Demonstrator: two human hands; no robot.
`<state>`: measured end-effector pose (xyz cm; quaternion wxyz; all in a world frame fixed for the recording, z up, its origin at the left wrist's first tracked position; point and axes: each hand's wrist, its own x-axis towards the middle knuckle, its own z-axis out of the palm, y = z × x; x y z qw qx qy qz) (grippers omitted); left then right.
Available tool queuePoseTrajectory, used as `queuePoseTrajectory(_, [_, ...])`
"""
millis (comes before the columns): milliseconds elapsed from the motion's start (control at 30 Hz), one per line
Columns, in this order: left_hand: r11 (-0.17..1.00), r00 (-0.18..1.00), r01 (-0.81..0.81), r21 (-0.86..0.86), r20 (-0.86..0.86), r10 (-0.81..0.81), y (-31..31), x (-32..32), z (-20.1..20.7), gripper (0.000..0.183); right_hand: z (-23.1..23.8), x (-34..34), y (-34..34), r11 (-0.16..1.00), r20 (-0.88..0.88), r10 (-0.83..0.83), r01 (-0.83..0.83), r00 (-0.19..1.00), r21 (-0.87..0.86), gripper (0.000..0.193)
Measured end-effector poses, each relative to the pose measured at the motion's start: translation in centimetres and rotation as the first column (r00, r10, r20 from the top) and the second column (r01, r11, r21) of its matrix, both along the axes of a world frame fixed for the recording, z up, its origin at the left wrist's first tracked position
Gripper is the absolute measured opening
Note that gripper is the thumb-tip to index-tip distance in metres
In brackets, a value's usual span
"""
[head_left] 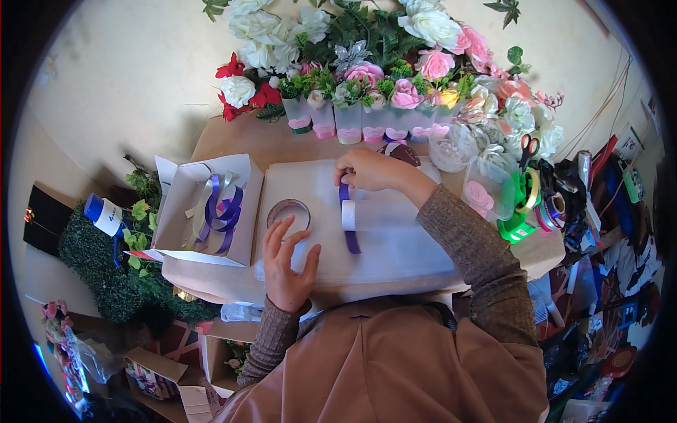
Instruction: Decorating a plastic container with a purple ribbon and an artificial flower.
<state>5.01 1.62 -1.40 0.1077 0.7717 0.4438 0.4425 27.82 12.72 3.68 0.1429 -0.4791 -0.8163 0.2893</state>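
A strip of purple ribbon [352,241] lies across the white paper sheets [317,261] in the middle of the table. My right hand [370,169] reaches in from the right, its fingers closed on the ribbon's far end. Over the ribbon's middle is a small white band [348,216], at the left end of what looks like a pale translucent strip or sheet; its exact kind is unclear. My left hand [285,264] hovers at the near left with its fingers spread and nothing in them. Just beyond those fingertips sits a roll of tape [308,215].
At the left stands an open white box [243,218] with purple and silver ribbons [224,211]. Frosted cups [348,125] of artificial flowers line the back. To the right are clear plastic tubs [453,149], scissors [529,148] and a green tape dispenser [518,229].
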Motion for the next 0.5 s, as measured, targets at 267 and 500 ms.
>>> queuePoseTrajectory(267, [0.995,0.974,-0.104,0.007,-0.203,0.103,2.8,-1.0,0.4,0.054,0.2,1.8,-0.6,1.0,0.155,0.0,-0.002,0.988,0.017,0.011])
queuePoseTrajectory(500, [0.985,0.992,0.069,-0.159,-0.091,-0.084,4.8,-1.3,-0.7,0.078,-0.3,2.4,-3.4,0.918,0.005,-0.138,0.126,0.99,0.375,0.018])
